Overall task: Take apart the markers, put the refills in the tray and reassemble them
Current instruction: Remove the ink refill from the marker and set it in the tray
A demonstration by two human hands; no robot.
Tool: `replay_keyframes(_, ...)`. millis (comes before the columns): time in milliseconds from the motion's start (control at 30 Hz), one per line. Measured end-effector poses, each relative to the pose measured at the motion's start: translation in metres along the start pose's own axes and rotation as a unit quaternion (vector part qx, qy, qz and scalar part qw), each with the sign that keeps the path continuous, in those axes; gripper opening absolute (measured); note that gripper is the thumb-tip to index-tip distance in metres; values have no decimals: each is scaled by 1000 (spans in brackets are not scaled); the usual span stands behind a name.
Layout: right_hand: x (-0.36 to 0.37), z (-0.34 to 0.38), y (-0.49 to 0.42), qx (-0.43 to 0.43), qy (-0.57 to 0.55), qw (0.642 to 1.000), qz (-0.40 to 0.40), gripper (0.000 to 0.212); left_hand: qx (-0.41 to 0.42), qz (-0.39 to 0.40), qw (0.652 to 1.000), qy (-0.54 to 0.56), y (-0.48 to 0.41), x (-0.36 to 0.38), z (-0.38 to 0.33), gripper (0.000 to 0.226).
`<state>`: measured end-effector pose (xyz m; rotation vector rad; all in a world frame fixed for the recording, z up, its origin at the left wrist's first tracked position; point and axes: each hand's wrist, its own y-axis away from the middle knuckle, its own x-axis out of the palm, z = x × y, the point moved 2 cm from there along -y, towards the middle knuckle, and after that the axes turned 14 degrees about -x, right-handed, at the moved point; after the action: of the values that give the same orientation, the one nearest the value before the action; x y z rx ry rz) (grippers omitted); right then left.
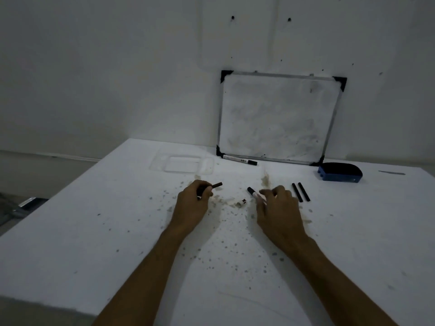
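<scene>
On the speckled white table [117, 220], the left hand [191, 205] is pinching a dark refill [215, 185], pointing right and away, with the clear tray [183, 164] lying just beyond; the right hand [277, 208] is gripping what looks like the marker body [255, 194].

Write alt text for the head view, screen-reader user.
Over a stained white table, the left hand holds a black refill and the right hand a marker body. Two black refills lie right of the hands; a clear tray, another marker, a whiteboard and a blue eraser sit behind.
</scene>
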<state>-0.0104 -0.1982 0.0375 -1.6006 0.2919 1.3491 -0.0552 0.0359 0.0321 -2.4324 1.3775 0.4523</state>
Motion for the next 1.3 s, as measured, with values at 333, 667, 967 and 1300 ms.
replay_keyframes(333, 69, 99, -93, -22, -144, 979, 141, 54, -68, -62, 989, 119, -28, -78, -7, 12)
replay_keyframes(667, 90, 90, -94, 70, -164, 984, 13, 43, 22, 41, 960, -275, -185, -73, -35, 19)
replay_keyframes(967, 97, 86, -100, 80, -168, 983, -1, 36, -7, 125, 907, -403, -230, -42, -17, 21)
replay_keyframes(1300, 65, 96, -103, 124, -295, 945, 64, 37, 61, 98, 964, -240, -160, -58, -49, 30)
